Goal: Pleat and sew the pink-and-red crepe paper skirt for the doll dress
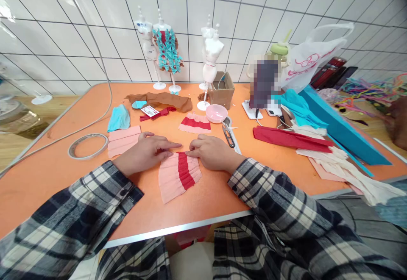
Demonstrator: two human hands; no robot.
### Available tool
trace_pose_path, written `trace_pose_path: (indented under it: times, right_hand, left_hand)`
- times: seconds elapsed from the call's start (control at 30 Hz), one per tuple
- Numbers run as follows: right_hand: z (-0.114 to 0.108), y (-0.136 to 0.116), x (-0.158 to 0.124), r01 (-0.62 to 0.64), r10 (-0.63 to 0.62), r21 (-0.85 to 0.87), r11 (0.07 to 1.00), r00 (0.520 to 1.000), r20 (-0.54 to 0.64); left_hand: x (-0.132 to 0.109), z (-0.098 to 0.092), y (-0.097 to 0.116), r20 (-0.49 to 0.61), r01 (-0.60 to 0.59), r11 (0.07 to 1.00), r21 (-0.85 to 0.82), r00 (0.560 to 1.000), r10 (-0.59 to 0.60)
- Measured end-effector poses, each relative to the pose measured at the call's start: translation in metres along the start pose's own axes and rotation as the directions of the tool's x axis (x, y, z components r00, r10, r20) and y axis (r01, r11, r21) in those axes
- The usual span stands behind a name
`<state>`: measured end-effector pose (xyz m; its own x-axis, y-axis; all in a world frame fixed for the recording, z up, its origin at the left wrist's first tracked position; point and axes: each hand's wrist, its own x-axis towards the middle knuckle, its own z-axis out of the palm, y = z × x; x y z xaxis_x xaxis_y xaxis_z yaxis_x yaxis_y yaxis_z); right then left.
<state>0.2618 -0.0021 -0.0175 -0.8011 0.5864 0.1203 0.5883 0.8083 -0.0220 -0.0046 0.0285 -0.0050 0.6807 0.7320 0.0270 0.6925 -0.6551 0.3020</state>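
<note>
A fan-shaped piece of gathered pink crepe paper [168, 178] with a red band down it lies on the table in front of me. My left hand [148, 149] touches its upper left edge, index finger stretched along the top and the thumb side on the paper. At the upper right edge, my right hand [211, 152] pinches the gathered rim with curled fingers. Close behind my left hand is a pleated pink piece [122, 140]. A second pink-and-red piece [194, 123] lies beyond my right hand.
A tape roll [88, 146] lies left; thread snips [228, 137] lie right. Behind stand a pink bowl [216, 113], a cardboard box [224, 90], white dress forms [213, 51] and one dressed in turquoise bows [167, 51]. Red crepe paper [291, 139] and a plastic bag [305, 59] are right.
</note>
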Motion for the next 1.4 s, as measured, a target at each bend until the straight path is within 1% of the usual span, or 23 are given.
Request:
trace_pose_path:
  times: [0.23, 0.33, 0.47, 0.57, 0.63, 0.67, 0.73, 0.8, 0.87, 0.93, 0.97, 1.0, 1.07, 1.1, 1.13, 1.17, 1.23, 1.27, 1.33, 1.4]
  right_hand:
    - [-0.001, -0.003, 0.000, -0.015, 0.015, 0.008, 1.000, 1.000, -0.002]
    - [-0.004, -0.001, -0.003, -0.054, 0.055, 0.065, 0.996, 0.998, -0.009]
    - [-0.007, 0.008, -0.010, -0.129, 0.136, 0.167, 0.978, 0.990, -0.035]
    - [-0.007, 0.013, -0.011, -0.137, 0.151, 0.217, 0.966, 0.987, -0.048]
    - [-0.008, 0.016, -0.012, -0.153, 0.177, 0.256, 0.955, 0.981, -0.075]
    - [-0.010, 0.019, -0.013, -0.177, 0.210, 0.268, 0.947, 0.973, -0.100]
    - [-0.016, 0.028, -0.020, -0.278, 0.326, 0.273, 0.921, 0.933, -0.151]
    - [-0.025, 0.043, -0.032, -0.443, 0.490, 0.255, 0.859, 0.856, -0.165]
    - [-0.035, 0.061, -0.047, -0.612, 0.646, 0.236, 0.755, 0.757, -0.102]
    - [-0.042, 0.077, -0.063, -0.741, 0.754, 0.173, 0.649, 0.657, -0.014]
    - [-0.044, 0.084, -0.070, -0.772, 0.780, 0.153, 0.617, 0.625, 0.004]
    - [-0.044, 0.088, -0.075, -0.791, 0.796, 0.138, 0.596, 0.604, 0.021]
    - [-0.041, 0.093, -0.080, -0.804, 0.806, 0.120, 0.582, 0.590, 0.042]
    - [-0.038, 0.094, -0.080, -0.804, 0.805, 0.112, 0.585, 0.592, 0.048]
    - [-0.035, 0.095, -0.080, -0.801, 0.802, 0.104, 0.589, 0.596, 0.049]
    - [-0.032, 0.095, -0.078, -0.798, 0.799, 0.095, 0.595, 0.600, 0.044]
    - [-0.025, 0.096, -0.075, -0.794, 0.794, 0.075, 0.604, 0.607, 0.028]
    - [-0.023, 0.097, -0.073, -0.793, 0.794, 0.066, 0.606, 0.608, 0.021]
    - [-0.018, 0.100, -0.071, -0.793, 0.794, 0.050, 0.607, 0.608, 0.015]
    - [-0.014, 0.104, -0.069, -0.795, 0.795, 0.038, 0.606, 0.606, 0.012]
  left_hand:
    - [-0.001, -0.005, 0.003, 0.039, -0.110, 0.989, 0.098, 0.993, 0.107]
    - [-0.003, -0.007, 0.005, 0.054, -0.168, 0.975, 0.143, 0.985, 0.162]
    - [-0.004, -0.006, 0.004, 0.004, -0.179, 0.967, 0.181, 0.983, 0.181]
    - [-0.003, -0.006, 0.002, -0.048, -0.169, 0.968, 0.184, 0.982, 0.181]
    - [-0.003, -0.006, 0.000, -0.082, -0.160, 0.970, 0.180, 0.981, 0.177]
    - [-0.003, -0.006, -0.001, -0.094, -0.157, 0.970, 0.185, 0.980, 0.176]
    - [-0.003, -0.007, -0.003, -0.114, -0.148, 0.967, 0.207, 0.978, 0.174]
    - [-0.004, -0.006, -0.005, -0.153, -0.121, 0.965, 0.234, 0.975, 0.159]
    - [-0.004, -0.005, -0.008, -0.217, -0.077, 0.966, 0.248, 0.967, 0.132]
    - [-0.004, -0.003, -0.009, -0.277, -0.048, 0.969, 0.243, 0.954, 0.117]
    - [-0.004, -0.003, -0.010, -0.304, -0.039, 0.970, 0.240, 0.946, 0.113]
    - [-0.004, -0.003, -0.009, -0.328, -0.033, 0.971, 0.239, 0.938, 0.112]
    - [-0.006, -0.006, -0.007, -0.368, -0.047, 0.971, 0.235, 0.920, 0.133]
    - [-0.007, -0.008, -0.004, -0.370, -0.087, 0.970, 0.227, 0.914, 0.169]
    - [-0.008, -0.010, 0.000, -0.360, -0.154, 0.965, 0.211, 0.906, 0.223]
    - [-0.009, -0.012, 0.004, -0.333, -0.245, 0.951, 0.189, 0.895, 0.297]
    - [-0.012, -0.016, 0.015, -0.274, -0.425, 0.895, 0.136, 0.852, 0.446]
    - [-0.013, -0.017, 0.021, -0.252, -0.483, 0.867, 0.120, 0.830, 0.497]
    - [-0.015, -0.017, 0.032, -0.230, -0.532, 0.838, 0.116, 0.807, 0.544]
    - [-0.017, -0.016, 0.038, -0.218, -0.544, 0.831, 0.120, 0.802, 0.557]
